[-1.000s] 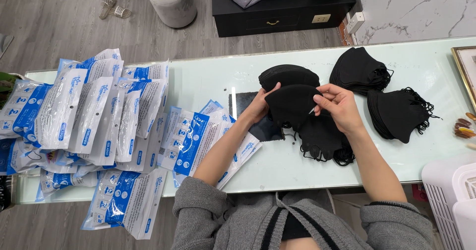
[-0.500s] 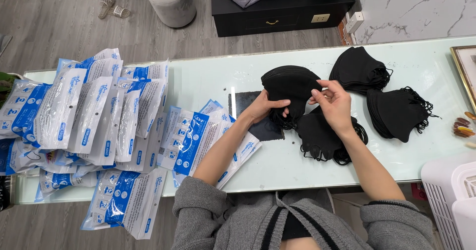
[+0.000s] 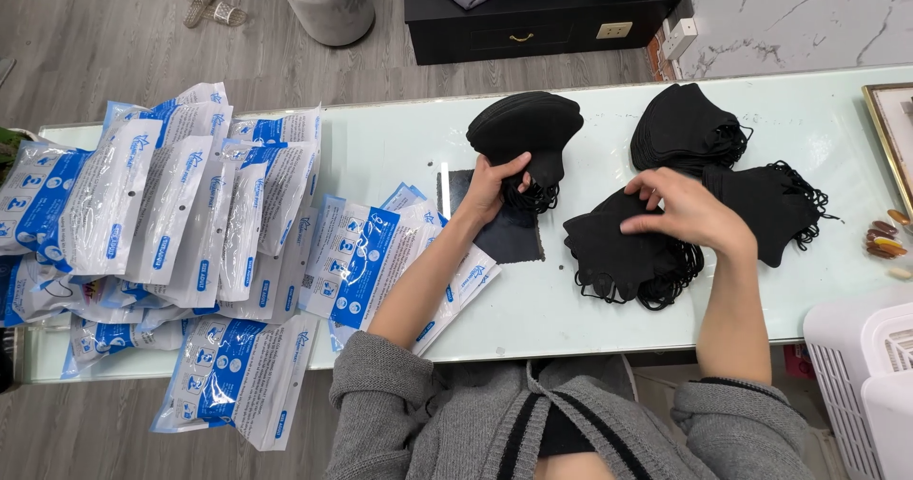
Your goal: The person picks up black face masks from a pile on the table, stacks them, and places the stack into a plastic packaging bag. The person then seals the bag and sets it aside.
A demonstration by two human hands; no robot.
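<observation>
A stack of black masks point(image 3: 529, 128) sits far-centre on the bench point(image 3: 399, 147), long axis left to right. My left hand point(image 3: 490, 183) grips its near edge, fingers closed. My right hand point(image 3: 687, 212), fingers loosely spread, rests on a second black pile point(image 3: 613, 252) to the right.

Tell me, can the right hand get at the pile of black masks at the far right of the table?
Probably yes: the right hand rests on the near mask pile, and the far-right pile lies just beside it, with nothing between them.
</observation>
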